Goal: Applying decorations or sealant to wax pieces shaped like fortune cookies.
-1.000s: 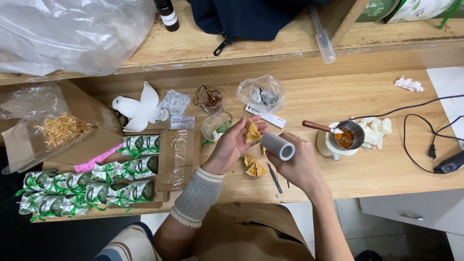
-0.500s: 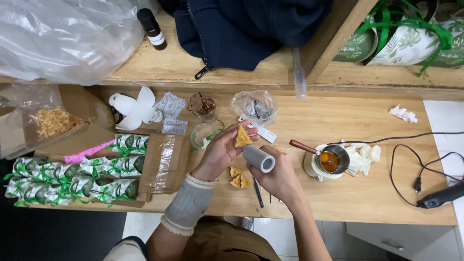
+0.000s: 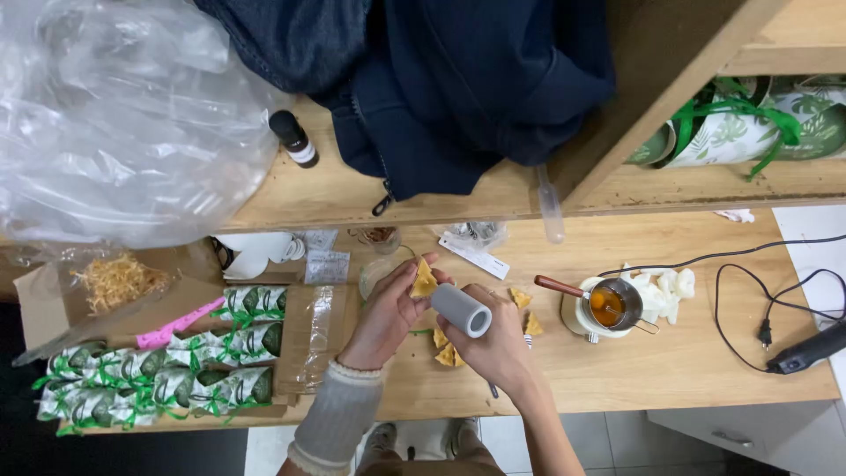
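Head view: a small yellow-orange wedge (image 3: 424,280) is pinched at its edges between the fingertips of the left hand (image 3: 392,308), while a short grey cylinder (image 3: 461,309) is gripped in the closed right hand (image 3: 500,339), both held just above the wooden table (image 3: 696,370) near its middle. The wedge is judged light and probably brittle or waxy, best taken by its thicker rim; its surface looks matte and amber, like the similar pieces (image 3: 446,353) lying beneath

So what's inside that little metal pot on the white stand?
The metal pot holds orange-amber liquid, with a wooden-handled tool dipping in. The liquid hides the pot's bottom, and whatever sits inside the white stand is covered.
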